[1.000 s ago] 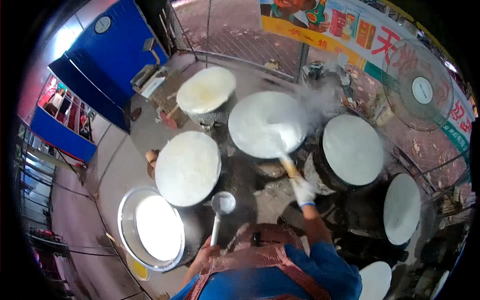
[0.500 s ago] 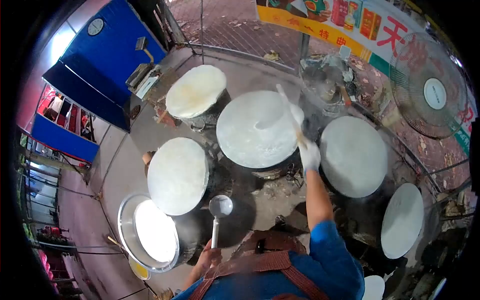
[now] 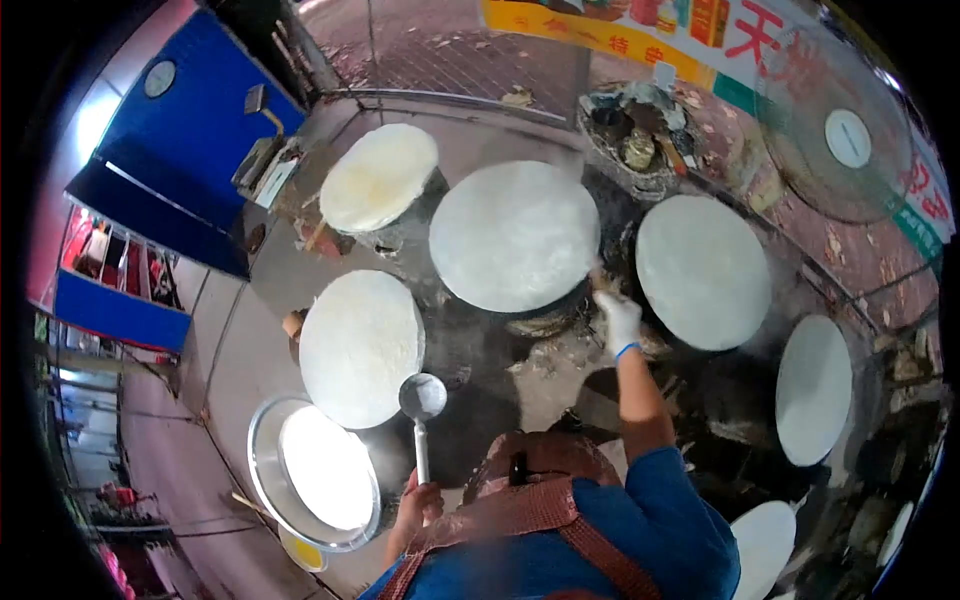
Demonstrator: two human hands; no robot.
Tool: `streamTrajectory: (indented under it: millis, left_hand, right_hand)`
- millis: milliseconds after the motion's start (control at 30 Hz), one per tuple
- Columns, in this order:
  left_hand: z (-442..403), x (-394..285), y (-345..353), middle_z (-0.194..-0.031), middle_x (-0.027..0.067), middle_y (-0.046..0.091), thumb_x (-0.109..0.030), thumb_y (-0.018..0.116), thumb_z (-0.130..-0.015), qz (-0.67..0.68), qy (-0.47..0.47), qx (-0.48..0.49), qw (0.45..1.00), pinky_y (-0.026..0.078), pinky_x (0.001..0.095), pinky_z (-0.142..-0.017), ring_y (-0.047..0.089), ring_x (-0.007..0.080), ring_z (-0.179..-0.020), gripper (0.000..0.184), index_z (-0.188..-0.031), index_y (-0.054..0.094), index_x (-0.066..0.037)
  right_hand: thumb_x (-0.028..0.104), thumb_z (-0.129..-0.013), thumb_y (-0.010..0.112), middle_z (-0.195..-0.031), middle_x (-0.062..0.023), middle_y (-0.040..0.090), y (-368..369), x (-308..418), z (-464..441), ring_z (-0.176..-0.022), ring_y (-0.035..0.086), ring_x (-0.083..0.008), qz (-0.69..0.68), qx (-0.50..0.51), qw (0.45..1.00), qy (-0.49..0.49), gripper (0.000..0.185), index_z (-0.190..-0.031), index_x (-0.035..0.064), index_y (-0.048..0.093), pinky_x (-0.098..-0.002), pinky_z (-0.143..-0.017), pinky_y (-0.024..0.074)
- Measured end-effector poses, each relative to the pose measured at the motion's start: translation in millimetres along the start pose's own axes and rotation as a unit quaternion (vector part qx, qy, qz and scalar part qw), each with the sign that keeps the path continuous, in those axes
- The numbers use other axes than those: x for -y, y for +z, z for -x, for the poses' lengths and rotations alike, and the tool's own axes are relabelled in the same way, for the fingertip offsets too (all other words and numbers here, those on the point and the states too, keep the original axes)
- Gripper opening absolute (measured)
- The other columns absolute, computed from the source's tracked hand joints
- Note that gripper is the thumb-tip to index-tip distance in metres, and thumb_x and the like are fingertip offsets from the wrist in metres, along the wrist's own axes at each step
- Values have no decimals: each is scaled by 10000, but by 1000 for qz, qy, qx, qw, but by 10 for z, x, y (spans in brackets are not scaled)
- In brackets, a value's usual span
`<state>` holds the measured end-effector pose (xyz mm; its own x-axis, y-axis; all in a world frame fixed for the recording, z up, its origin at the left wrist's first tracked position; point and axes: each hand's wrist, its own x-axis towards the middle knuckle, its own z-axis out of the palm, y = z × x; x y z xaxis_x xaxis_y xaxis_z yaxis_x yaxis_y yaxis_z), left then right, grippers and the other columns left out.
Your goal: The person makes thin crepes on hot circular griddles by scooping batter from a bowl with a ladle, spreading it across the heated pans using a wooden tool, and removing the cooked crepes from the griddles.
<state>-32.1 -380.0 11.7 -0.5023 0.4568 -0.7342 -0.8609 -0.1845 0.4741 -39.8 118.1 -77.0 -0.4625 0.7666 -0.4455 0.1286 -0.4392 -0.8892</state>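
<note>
My left hand, low in the view, is closed around the pale handle of a ladle. The ladle's bowl has white batter on it and overlaps the lower right edge of a round griddle coated white. My right hand wears a white glove and grips a wooden spreader. The spreader's tip is blurred at the lower right rim of the middle griddle, which carries a thin white layer. Below the left griddle, a metal basin holds bright white batter.
More white-coated griddles stand at the upper left, right, far right and bottom right. A fan is at the upper right, near a battered stove. A yellow container sits beside the basin.
My right hand has drawn the spreader off the middle griddle's upper right towards its lower rim; the swirl mark there is smoothed out. The ladle has shifted closer to the left griddle. The view has turned slightly.
</note>
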Motion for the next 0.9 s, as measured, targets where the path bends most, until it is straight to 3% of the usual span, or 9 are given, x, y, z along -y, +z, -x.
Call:
streamTrajectory:
  millis: [67,133,233,267,367,500,533,700,900]
  left_hand:
    - [-91,-86,-52,-589,-32,314,-100,458,-847,49,-55,17,997,257,189,-342,319,73,-436,186,-993,460,-216]
    - [-148,-193,-35,-601,-40,322,-129,482,-843,39,-71,12,997,264,182,-343,322,64,-446,182,-998,467,-224]
    - [-174,-261,-109,-602,-25,364,-155,502,-831,85,-87,16,992,273,188,-326,345,70,-430,107,-918,457,-200]
    - [-221,-333,-61,-600,-19,371,-154,502,-829,68,-80,14,994,274,192,-322,349,74,-424,89,-894,455,-193]
    - [-356,-533,157,-565,-43,375,-152,491,-827,71,-101,-5,992,293,186,-331,350,65,-410,87,-752,448,-154]
    - [-659,-802,664,-532,-57,378,-293,487,-903,68,-79,-47,993,289,180,-329,331,48,-379,260,-679,427,-175]
    - [-803,-927,787,-553,-67,386,-361,461,-924,38,-80,47,995,299,167,-343,366,39,-414,291,-696,449,-181]
    - [-1713,-1310,1261,-494,-39,363,-164,489,-860,104,-103,90,985,303,183,-309,341,52,-358,305,-588,353,-143]
    - [-2082,-1238,2137,-543,-30,323,-71,494,-816,6,25,64,998,291,229,-339,321,75,-391,170,-760,344,-126]
  right_hand:
    - [256,-701,735,-792,-78,655,283,-619,139,-719,591,-141,32,-42,996,-67,479,-1074,-22,619,-271,-669,473]
    - [228,-716,729,-914,-81,668,293,-694,279,-845,589,-143,28,82,996,-2,395,-1027,-3,651,-266,-802,438]
    - [170,-722,729,-870,-70,677,50,204,461,-767,613,-130,174,2,978,-118,320,-974,-18,664,-260,-681,467]
    - [210,-762,681,-985,-73,673,-50,-211,-159,-878,618,-151,15,36,990,-137,336,-1047,37,646,-269,-781,454]
    - [305,-828,542,-937,-201,629,84,554,-304,-871,603,-353,361,-116,903,-203,271,-967,103,659,-390,-772,472]
    - [382,-833,504,-818,-132,640,141,503,-285,-745,613,-334,610,49,721,-323,258,-983,222,639,-462,-672,473]
    - [392,-842,491,-802,-119,642,52,606,-179,-727,616,-325,631,70,706,-315,255,-983,240,640,-452,-659,476]
    - [451,-836,490,-723,-120,627,-221,303,-269,-646,609,-313,640,-17,698,-320,300,-983,238,643,-450,-584,473]
    - [425,-860,482,-667,-118,607,-566,126,-18,-573,592,-305,641,-59,708,-290,292,-1084,286,608,-446,-525,457]
